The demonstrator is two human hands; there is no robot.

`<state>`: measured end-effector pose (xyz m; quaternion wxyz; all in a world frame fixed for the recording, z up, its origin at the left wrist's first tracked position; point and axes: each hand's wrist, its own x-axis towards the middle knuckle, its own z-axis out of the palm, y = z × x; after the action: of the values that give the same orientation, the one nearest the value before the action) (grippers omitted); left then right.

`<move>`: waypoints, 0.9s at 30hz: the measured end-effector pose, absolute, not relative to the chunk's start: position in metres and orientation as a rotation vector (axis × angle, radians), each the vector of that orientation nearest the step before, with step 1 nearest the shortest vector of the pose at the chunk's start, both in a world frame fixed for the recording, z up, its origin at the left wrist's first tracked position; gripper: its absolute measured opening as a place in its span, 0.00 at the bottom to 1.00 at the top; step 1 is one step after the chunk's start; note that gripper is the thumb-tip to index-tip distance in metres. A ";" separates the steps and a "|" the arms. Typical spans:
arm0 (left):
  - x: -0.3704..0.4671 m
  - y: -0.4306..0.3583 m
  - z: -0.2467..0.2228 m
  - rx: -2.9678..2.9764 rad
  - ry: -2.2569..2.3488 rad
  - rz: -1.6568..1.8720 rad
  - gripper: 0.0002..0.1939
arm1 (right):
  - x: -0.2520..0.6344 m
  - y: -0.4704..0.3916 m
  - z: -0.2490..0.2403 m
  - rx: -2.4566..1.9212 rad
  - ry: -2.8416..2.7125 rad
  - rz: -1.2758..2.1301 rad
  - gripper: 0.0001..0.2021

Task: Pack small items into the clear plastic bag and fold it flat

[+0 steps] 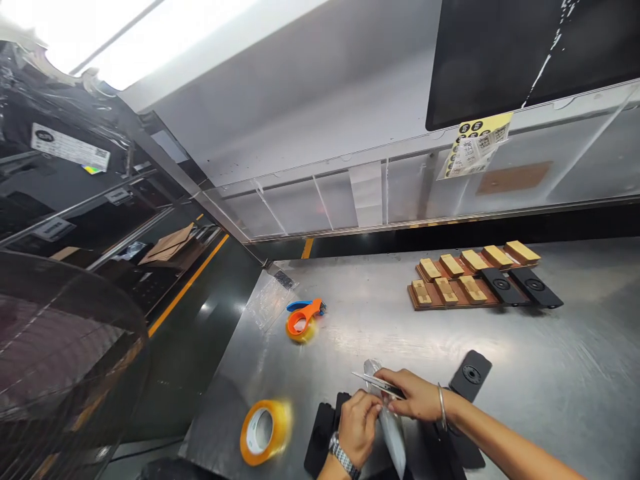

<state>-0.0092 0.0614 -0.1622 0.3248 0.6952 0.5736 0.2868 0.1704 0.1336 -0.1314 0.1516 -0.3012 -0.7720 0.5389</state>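
Observation:
My right hand (pixel 417 395), with a bangle at the wrist, is closed round a utility knife (pixel 383 385) with a slim silver blade pointing left. Below the blade, my left hand (pixel 359 421), wearing a metal watch, pinches a clear plastic bag (pixel 393 437). The bag runs between the hands toward the table's near edge, and its upper end shows beside the knife. Flat black plates (pixel 320 437) lie partly hidden behind my left hand. Another black plate with a round centre (pixel 471 375) rests beyond my right wrist; more dark pieces sit under my right forearm.
On the metal table (pixel 360 313) are a roll of yellow tape (pixel 265 432) and an orange tape dispenser (pixel 304 319) with blue-handled pliers (pixel 299 305). Brown boards with wooden blocks (pixel 453 297) stand at the back right, two black plates (pixel 536 287) beside them. A fan guard (pixel 65 373) is at left.

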 end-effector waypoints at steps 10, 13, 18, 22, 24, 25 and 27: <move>-0.045 0.076 -0.162 1.790 1.523 0.658 0.12 | 0.168 0.134 -0.137 -0.874 -1.964 1.855 0.11; -0.044 0.075 -0.162 1.701 1.528 0.710 0.11 | 0.160 0.132 -0.136 -0.855 -2.006 1.837 0.16; -0.049 0.072 -0.172 1.592 1.569 0.726 0.11 | 0.157 0.129 -0.141 -0.891 -1.976 1.831 0.15; -0.058 0.073 -0.186 1.558 1.580 0.687 0.11 | 0.164 0.129 -0.147 -0.944 -1.812 1.916 0.10; -0.061 0.074 -0.190 1.540 1.577 0.668 0.12 | 0.164 0.127 -0.151 -0.975 -1.714 1.959 0.13; -0.063 0.075 -0.190 1.533 1.576 0.658 0.12 | 0.161 0.127 -0.153 -0.987 -1.671 1.972 0.14; -0.065 0.074 -0.184 1.527 1.565 0.640 0.13 | 0.153 0.126 -0.156 -0.999 -1.607 1.983 0.15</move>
<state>-0.0648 0.0743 -0.1844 0.4182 0.6089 0.6240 0.2550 0.1533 0.1264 -0.1562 0.1990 -0.3571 -0.5745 0.7092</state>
